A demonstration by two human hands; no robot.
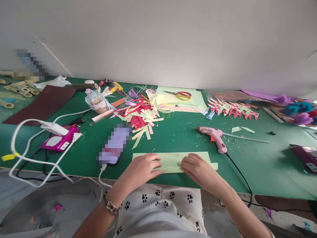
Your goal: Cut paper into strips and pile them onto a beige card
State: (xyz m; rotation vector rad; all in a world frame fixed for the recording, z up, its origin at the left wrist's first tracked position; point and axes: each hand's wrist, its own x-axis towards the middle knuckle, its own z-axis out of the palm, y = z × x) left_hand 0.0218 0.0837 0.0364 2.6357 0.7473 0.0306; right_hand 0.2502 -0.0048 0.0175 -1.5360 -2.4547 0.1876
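A pale green sheet of paper (pixel 170 158) lies lengthwise at the front edge of the green table, its near side folded over in a narrow strip. My left hand (pixel 146 167) grips the left part of the fold, fingers on top and thumb at the near side. Closed on the same fold further right is my right hand (pixel 194 167), its fingers curled so the tips are partly hidden. The folded strip sticks out a little past the sheet's right end. A pink hot glue gun (pixel 213 136) lies beyond my right hand, and a phone (pixel 115 145) lies to the left.
Cut paper strips (pixel 138 115) are heaped behind the sheet. Scissors (pixel 182 95) with yellow-red handles rest on paper at the back. Woven red-and-green paper pieces (pixel 232 109) lie right of them. A purple power strip (pixel 60 138) with looping white cables stands left.
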